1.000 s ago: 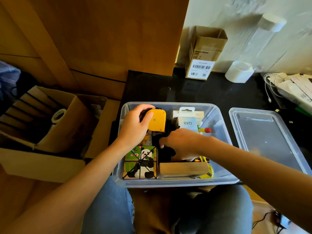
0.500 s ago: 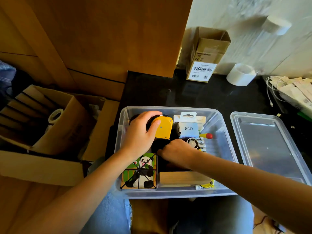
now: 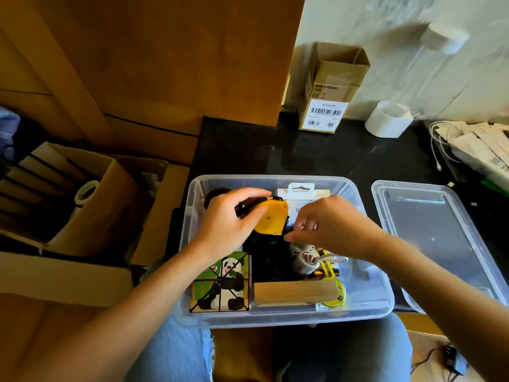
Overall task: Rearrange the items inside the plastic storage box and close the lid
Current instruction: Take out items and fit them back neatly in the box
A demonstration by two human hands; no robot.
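Looking down past our knees, we saw the plastic storage box (image 3: 366, 304) resting partly on our lap and partly on the dark surface (image 3: 248, 150). Along its near wall sat the panda cube (image 3: 221, 282) and, to its right, a wooden block (image 3: 296, 293) lying lengthwise along that wall. Deeper in, our left hand (image 3: 228, 224) gripped the yellow tape measure (image 3: 271, 217), fingers curled round its far edge and thumb across its face, holding it tilted above a dark item we could not make out. Our right hand (image 3: 334, 224) hovered just right of it, fingers bent and blurred; we could not tell whether they pinched anything. The tape measure lay nearer the left hand, so we judged that hand would set it down toward the back-left corner. The lid (image 3: 440, 232) lay off, flat on the surface right of the box, nearer the right hand.
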